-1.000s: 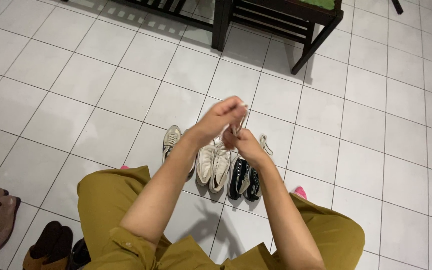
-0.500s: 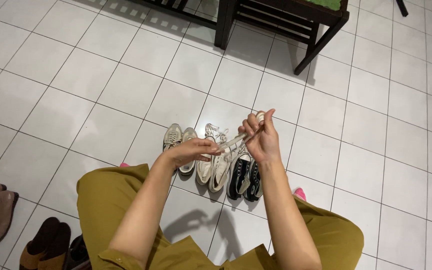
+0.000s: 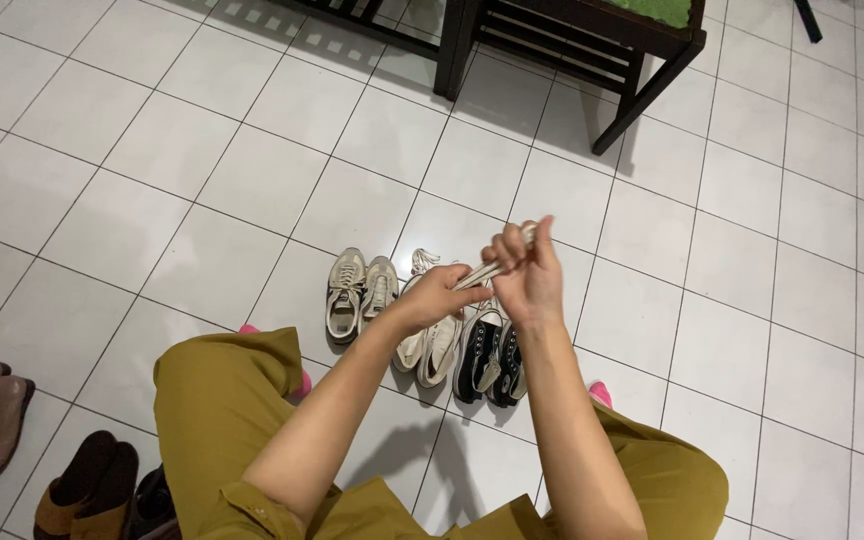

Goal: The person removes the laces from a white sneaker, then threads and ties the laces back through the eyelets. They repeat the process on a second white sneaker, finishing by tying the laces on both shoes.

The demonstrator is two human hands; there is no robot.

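- Both hands gripped a white lace (image 3: 484, 272) at centre frame, above the cream shoes (image 3: 430, 345).
- Left hand (image 3: 442, 296) pinched one end; right hand (image 3: 524, 270) fisted around the other.
- Lacing looked underway; threading next needs a steady aim.

Olive-mustard trousers (image 3: 222, 400) cover both legs; a matching top's rolled sleeve (image 3: 252, 505) sits at 7 o'clock. Forearms bare; pink footwear (image 3: 600, 392) at 4 o'clock.

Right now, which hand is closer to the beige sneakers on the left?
Left. The left hand holds the lace just right of the beige sneakers; the right hand is farther right, above the black sneakers.
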